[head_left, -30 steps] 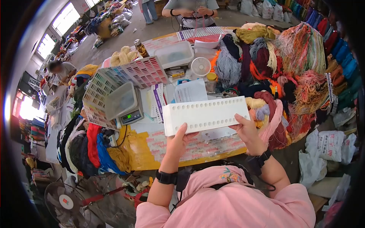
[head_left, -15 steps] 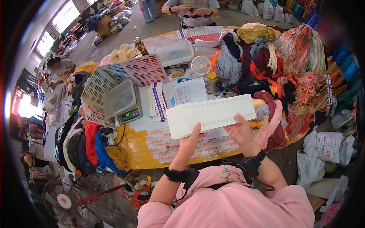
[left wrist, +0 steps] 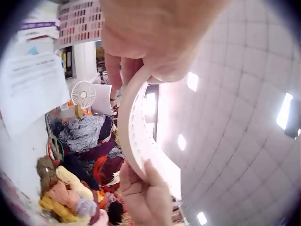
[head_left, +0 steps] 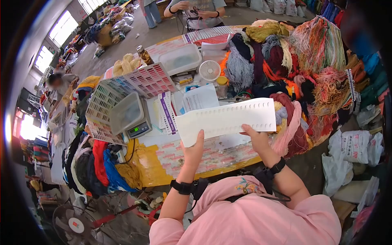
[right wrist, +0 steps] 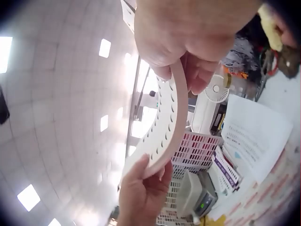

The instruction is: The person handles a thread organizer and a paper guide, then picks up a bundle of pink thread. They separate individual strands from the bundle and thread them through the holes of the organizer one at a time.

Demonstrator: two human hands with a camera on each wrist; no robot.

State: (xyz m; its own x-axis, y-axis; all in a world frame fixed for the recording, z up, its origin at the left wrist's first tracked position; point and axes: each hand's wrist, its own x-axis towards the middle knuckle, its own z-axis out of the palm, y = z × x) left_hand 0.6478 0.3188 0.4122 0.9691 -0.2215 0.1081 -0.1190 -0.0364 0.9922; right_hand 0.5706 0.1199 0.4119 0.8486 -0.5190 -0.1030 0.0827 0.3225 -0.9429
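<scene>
A thick stack of long white cards [head_left: 228,119], with round holes punched along both long edges, is held up over the near side of the table. My left hand [head_left: 193,148] grips its left end, thumb on the upper face and fingers underneath. On the lower right edge, my right hand [head_left: 258,139] pinches it the same way. Both wrist views show the stack [left wrist: 126,117] bowed into a curve between the hands, its thick layered edge [right wrist: 178,113] facing the cameras.
Left of the hands stand a scale [head_left: 139,129] with a clear tray and an upright colour chart [head_left: 153,81]. Papers [head_left: 201,98] and a small white fan [head_left: 210,70] lie beyond the stack. Yarn skeins [head_left: 294,118] heap up on the right. Another person [head_left: 198,14] stands across the table.
The stack first moved right and tilted up, then came back slightly left. It is now more bowed, with its left end dipping. Both hands keep hold of it; the head view has shifted a little.
</scene>
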